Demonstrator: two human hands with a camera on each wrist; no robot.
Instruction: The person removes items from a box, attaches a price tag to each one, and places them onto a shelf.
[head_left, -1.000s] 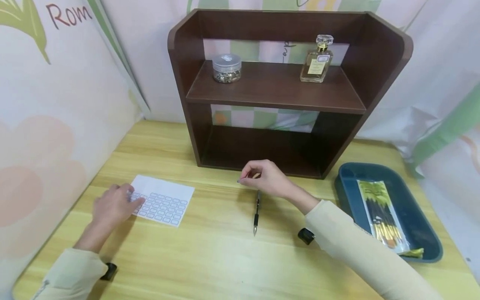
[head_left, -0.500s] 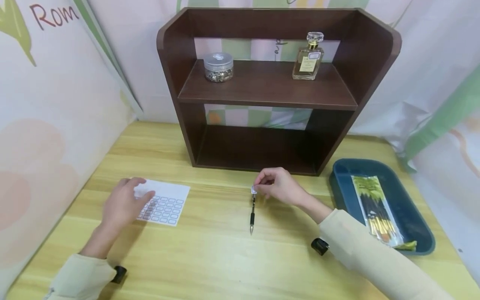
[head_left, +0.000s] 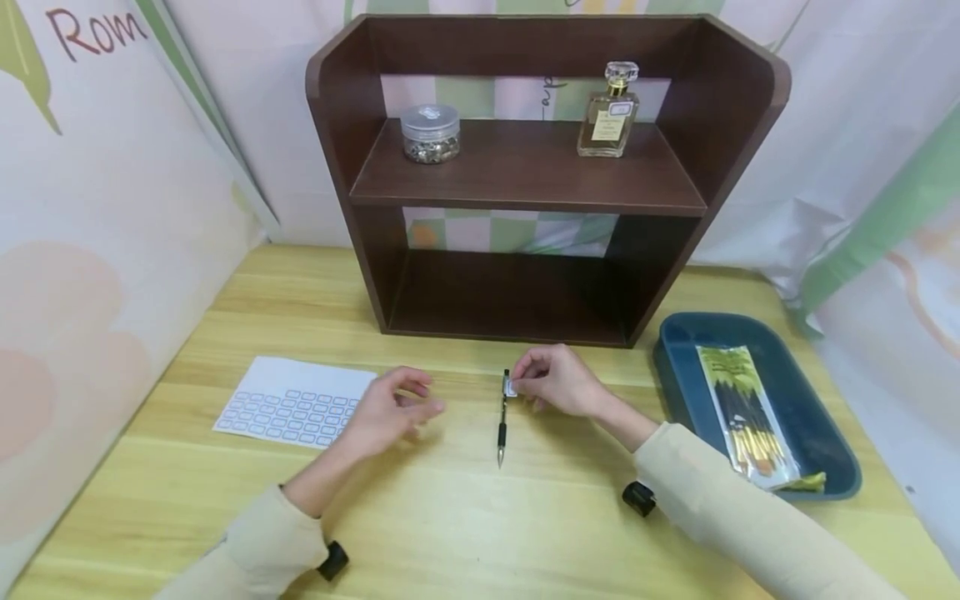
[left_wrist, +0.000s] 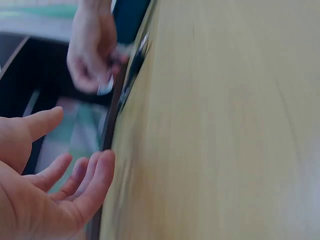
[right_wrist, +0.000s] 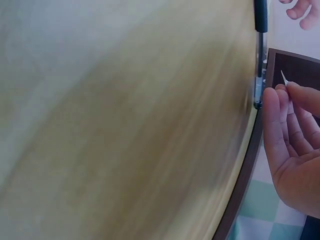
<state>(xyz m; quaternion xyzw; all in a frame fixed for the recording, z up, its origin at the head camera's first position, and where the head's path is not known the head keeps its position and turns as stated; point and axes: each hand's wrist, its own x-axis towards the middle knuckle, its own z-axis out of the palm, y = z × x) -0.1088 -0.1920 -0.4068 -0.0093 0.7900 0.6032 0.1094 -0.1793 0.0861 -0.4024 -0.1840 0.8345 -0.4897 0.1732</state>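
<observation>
Sleeves [head_left: 255, 542] at the frame bottom, a black piece [head_left: 333, 560] seen at the left cuff. Left hand [head_left: 386, 417], centre-left: nothing held, fingers apart and loosely curved. Right hand [head_left: 555, 383], right of centre: small label [head_left: 512, 387] pinched between thumb and fingertips. Hands are held apart, with the pen [head_left: 502, 433] lying between them, metal tip toward the frame bottom. Label is held just beside the pen's upper end; contact can't be told. Label sheet [head_left: 300, 375] is laid flat centre-left, its right edge partly covered by the left hand; touching or not can't be told.

Risks, as judged: label could be stuck to fingertips or folded, since only a tiny edge is pinched. Could be stuck to the pen if lowered there by accident. Pen could be rolled by a knuckle. Sheet could be dragged by the left forearm.

Table [head_left: 480, 517]: light wood grain, mild glare at lower centre. Blue tray [head_left: 780, 375] is placed at right, brush pack [head_left: 746, 417] inside. Dark shelf [head_left: 525, 183] is stood behind; jar [head_left: 431, 133] and perfume bottle [head_left: 609, 121] are kept on its upper board. Room is closed off by printed cloth [head_left: 82, 175], left, back and right.
</observation>
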